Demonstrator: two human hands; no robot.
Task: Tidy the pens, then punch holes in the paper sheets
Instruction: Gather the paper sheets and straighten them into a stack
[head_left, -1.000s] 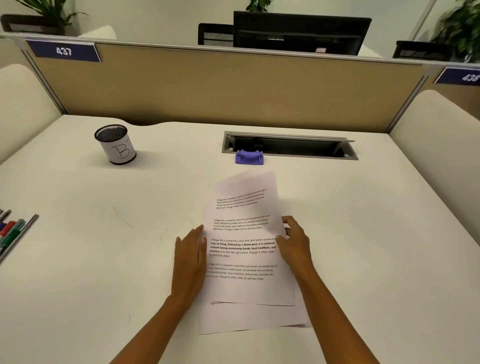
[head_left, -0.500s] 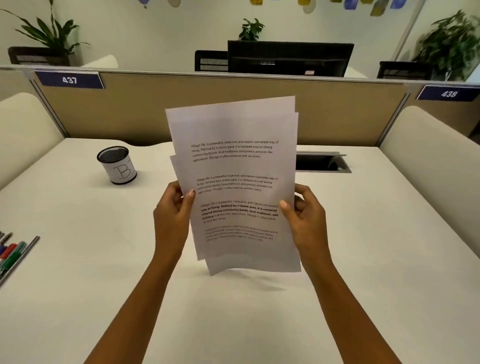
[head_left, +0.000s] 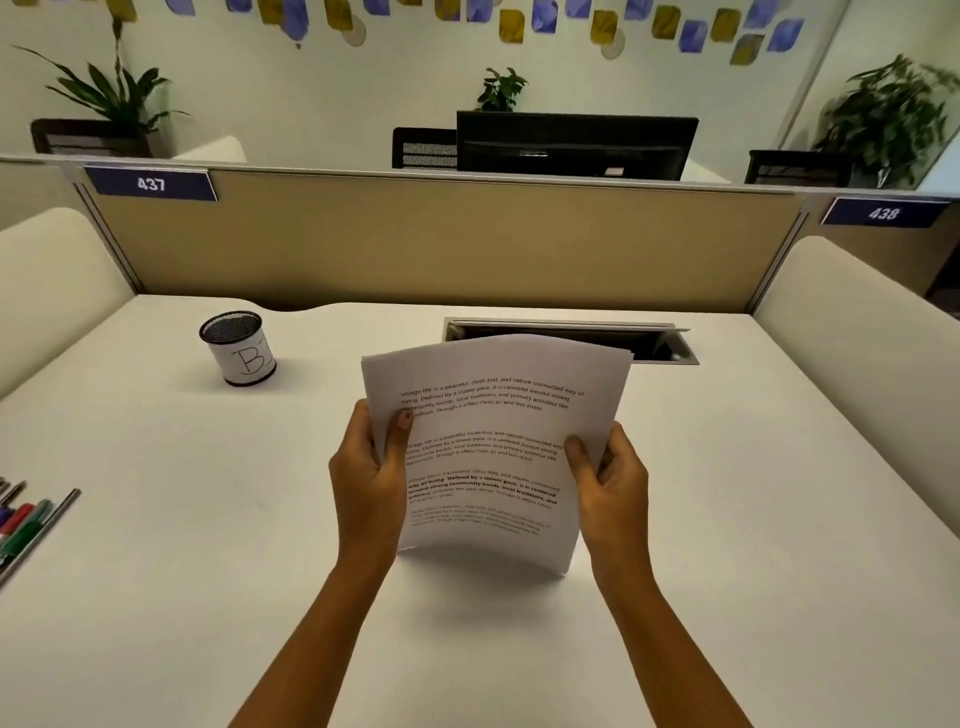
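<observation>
Both hands hold a stack of sheets (head_left: 493, 447) upright over the desk (head_left: 727, 571), in front of the person. The left hand (head_left: 366, 473) grips the stack's left edge, thumb (head_left: 401, 422) pressed on the printed front and the other fingers behind. The right hand (head_left: 610, 475) grips the right edge the same way, thumb on the front near the second paragraph, fingers curled behind. The stack bows slightly, its top edge leaning away from the camera and its bottom edge down at the desk; whether that edge touches the surface cannot be told, though a soft shadow lies just beneath it. The sheets look roughly squared, with thin layered edges showing at the top right corner. The front page carries 4 short blocks of black text, the third partly in bold.

The pens (head_left: 23, 522) lie loose at the far left edge of the desk, well apart from the stack; red, green and purple barrels show, partly cut off by the frame. A mesh cup (head_left: 238, 348) with a white label marked "B" stands upright at the back left, with nothing showing above its rim. Behind the stack, an open cable tray (head_left: 665, 345) is set in the desk, partly hidden by the sheets. A tan divider (head_left: 441, 239) runs along the back, with tags reading 437 and 438.
</observation>
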